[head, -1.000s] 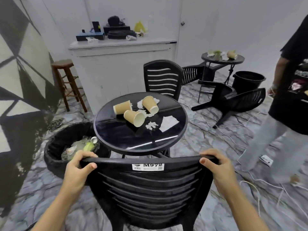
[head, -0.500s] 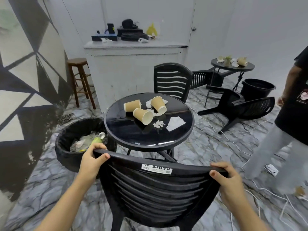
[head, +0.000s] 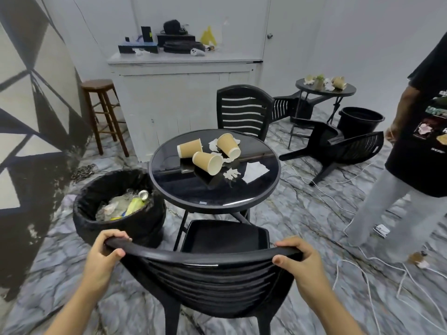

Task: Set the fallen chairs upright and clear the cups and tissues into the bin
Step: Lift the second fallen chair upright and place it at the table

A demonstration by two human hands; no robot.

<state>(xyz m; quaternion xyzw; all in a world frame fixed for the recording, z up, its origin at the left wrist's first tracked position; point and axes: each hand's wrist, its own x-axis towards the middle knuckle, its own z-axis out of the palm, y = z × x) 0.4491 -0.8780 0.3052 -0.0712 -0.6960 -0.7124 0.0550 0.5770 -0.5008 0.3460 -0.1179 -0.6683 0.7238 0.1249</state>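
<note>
A black plastic chair [head: 217, 276] stands upright right in front of me, its seat facing the round black table [head: 193, 197]. My left hand [head: 104, 255] grips the left end of its top rail and my right hand [head: 300, 259] grips the right end. Three tan paper cups [head: 208, 163] lie on their sides on the table among crumpled white tissues [head: 231, 174]. A black bin [head: 96, 223] with rubbish in it sits left of the table. A second chair [head: 242, 112] stands upright behind the table. Another black chair [head: 343, 151] lies tipped over on the floor at right.
A person [head: 411, 146] in a black shirt and grey trousers stands at the right. White cables [head: 362, 267] trail across the marble floor. A far small table [head: 325, 89] holds more cups and tissues, with a black bucket [head: 360, 119] and another fallen chair [head: 285, 108] beside it. A wooden stool [head: 101, 112] stands left.
The chair back has swung up and away from me, so its seat now shows and it stands level. Both hands kept their grip on the top rail.
</note>
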